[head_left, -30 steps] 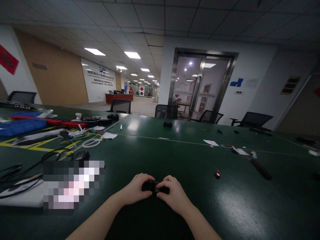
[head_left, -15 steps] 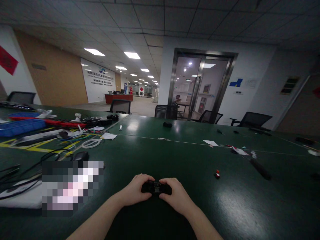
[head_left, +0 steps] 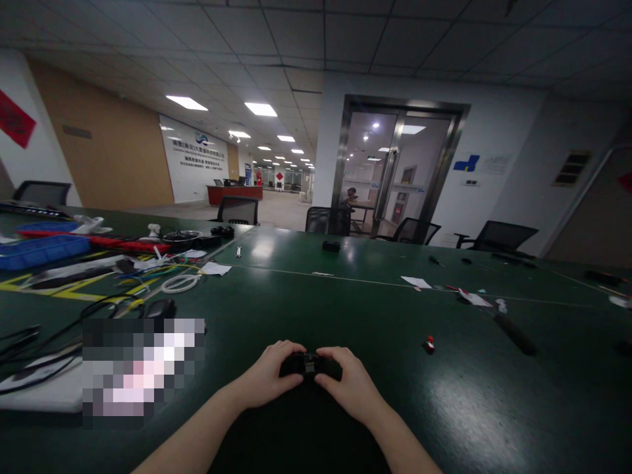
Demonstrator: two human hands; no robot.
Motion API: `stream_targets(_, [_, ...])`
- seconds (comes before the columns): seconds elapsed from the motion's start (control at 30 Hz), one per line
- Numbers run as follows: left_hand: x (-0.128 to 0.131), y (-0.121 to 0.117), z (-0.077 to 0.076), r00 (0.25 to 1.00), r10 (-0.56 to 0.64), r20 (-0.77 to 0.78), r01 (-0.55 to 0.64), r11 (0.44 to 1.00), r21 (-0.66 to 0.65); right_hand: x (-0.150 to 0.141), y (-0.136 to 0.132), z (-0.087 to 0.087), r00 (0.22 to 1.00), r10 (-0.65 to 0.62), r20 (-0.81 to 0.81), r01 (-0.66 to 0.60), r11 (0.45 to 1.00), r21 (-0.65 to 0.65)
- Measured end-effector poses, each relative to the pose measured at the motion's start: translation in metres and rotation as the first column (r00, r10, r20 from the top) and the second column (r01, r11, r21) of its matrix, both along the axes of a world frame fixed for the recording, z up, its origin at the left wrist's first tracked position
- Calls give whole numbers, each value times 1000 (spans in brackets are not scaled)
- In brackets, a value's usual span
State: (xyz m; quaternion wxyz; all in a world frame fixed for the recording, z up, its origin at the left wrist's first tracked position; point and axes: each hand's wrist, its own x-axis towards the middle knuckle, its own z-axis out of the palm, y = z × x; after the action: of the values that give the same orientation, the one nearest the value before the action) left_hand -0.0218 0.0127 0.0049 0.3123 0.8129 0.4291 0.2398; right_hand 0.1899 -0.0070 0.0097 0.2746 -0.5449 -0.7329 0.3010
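Observation:
A small black part is gripped between both hands just above the near edge of the dark green table. My left hand closes round its left end and my right hand closes round its right end, thumbs meeting on top. Most of the part is hidden under my fingers, so I cannot make out what it is.
Cables, a white coil and a blue tray crowd the table's left side. A small red piece and a black-handled tool lie to the right. Office chairs and a glass door stand beyond the far edge.
Both hands have edged slightly forward and closer together on the black part; the right thumb now lies more over its top. The view is otherwise steady.

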Motion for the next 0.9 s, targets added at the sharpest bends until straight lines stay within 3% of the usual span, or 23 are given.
stream_targets(0.27, [4, 0, -2, 983, -32, 181, 61, 986, -157, 0, -3, 6, 999, 3, -44, -2, 1000, 13])
stream_targets(0.47, [4, 2, -3, 969, 17, 245, 39, 974, -224, 0, -3, 6, 998, 15, -61, -13, 999, 38])
stream_targets(0.63, [5, -2, 6, 979, 1, 203, 40, 980, -197, -2, -3, 6, 998, 31, -58, -28, 999, 42])
stream_targets(0.9, [4, 0, -3, 962, -30, 270, 88, 975, -203, -2, -4, 6, 996, 53, -76, -50, 998, 45])
